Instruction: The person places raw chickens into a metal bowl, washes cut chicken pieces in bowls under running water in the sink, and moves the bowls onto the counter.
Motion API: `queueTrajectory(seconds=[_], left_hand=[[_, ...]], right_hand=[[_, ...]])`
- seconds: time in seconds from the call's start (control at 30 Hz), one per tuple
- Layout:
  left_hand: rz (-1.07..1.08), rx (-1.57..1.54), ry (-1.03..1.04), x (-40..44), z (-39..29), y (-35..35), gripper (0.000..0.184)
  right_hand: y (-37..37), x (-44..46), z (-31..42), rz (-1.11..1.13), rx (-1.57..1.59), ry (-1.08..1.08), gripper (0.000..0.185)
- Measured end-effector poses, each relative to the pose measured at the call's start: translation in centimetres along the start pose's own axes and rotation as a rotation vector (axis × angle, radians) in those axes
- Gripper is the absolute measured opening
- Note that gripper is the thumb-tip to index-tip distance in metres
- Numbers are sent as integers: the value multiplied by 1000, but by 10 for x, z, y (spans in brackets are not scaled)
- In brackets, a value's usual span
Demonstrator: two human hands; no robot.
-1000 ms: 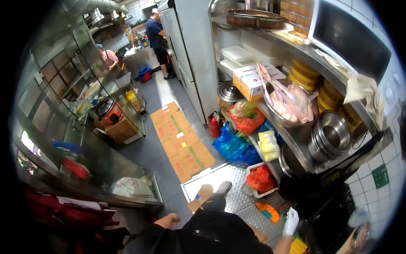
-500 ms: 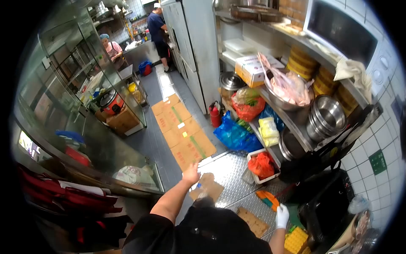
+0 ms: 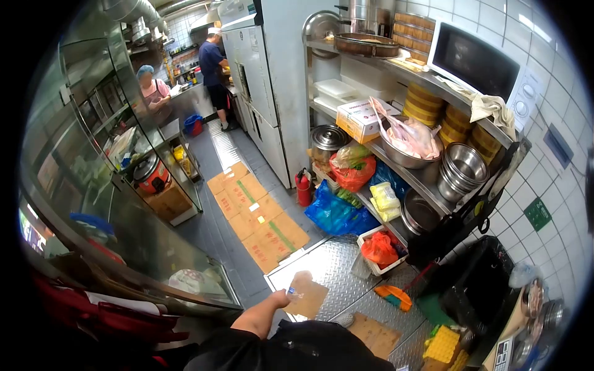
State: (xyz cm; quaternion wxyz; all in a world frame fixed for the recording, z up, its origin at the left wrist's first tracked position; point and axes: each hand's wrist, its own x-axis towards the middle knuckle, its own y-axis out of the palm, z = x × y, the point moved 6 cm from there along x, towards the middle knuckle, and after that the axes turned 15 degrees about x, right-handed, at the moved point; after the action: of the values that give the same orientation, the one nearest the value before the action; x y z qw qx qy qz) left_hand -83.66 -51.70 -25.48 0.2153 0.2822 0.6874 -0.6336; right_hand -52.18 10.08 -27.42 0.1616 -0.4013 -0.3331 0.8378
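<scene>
My left hand is bare and low in front of me, its fingers curled closed. Just beyond it lies a torn piece of cardboard on the metal floor plate. A small clear and blue scrap shows right by the fingers; I cannot tell whether the hand holds it. My right hand is out of view. On the floor to the right is an orange and green cloth-like thing, nothing touching it from my side.
Shelving on the right holds a steel bowl with plucked poultry, steel pots and a microwave. A fire extinguisher stands by the fridge. Flattened cardboard covers the walkway. Two people work at the back.
My white-gloved right hand, earlier at the orange and green thing, has left the view. My left hand has come back closer to my body. The view has tilted up a little.
</scene>
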Motion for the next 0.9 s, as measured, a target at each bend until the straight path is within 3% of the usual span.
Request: queueTrajectory(seconds=[0.1, 0.2, 0.3, 0.33, 0.4, 0.47, 0.53, 0.6, 0.67, 0.73, 0.77, 0.83, 0.87, 0.9], left_hand=[[56, 109, -65, -28, 74, 23, 48], [290, 285, -31, -29, 117, 62, 43], [407, 326, -9, -42, 105, 71, 41], [461, 376, 34, -43, 96, 82, 41], [366, 379, 132, -40, 53, 80, 45], [99, 396, 291, -18, 17, 100, 50], [99, 434, 381, -11, -33, 98, 53], [-9, 226, 541, -46, -96, 53, 47], [-60, 85, 568, -76, -137, 28, 45], [-66, 62, 590, -94, -151, 28, 44], [-87, 133, 628, -83, -143, 43, 43], [-48, 567, 781, -38, -85, 103, 41], [-44, 762, 875, -24, -64, 129, 40], [174, 791, 720, -40, -60, 132, 40]], right_hand=[[14, -36, 0, -62, 202, 64, 30], [29, -70, -11, -126, 354, 112, 28], [45, -113, -41, -156, 376, 157, 26], [50, -132, -60, -163, 367, 167, 26], [77, -186, -112, -156, 265, 182, 25], [122, -246, -171, -99, 75, 166, 24], [168, -302, -209, -24, -90, 179, 24], [210, -330, -241, 23, -202, 208, 24], [246, -319, -281, -21, -288, 198, 24], [218, -321, -269, -193, -165, 266, 25], [227, -311, -295, -235, 162, 306, 32], [153, -341, -244, -439, 571, 526, 40], [135, -349, -240, -460, 640, 525, 41], [119, -358, -238, -481, 710, 523, 42]])
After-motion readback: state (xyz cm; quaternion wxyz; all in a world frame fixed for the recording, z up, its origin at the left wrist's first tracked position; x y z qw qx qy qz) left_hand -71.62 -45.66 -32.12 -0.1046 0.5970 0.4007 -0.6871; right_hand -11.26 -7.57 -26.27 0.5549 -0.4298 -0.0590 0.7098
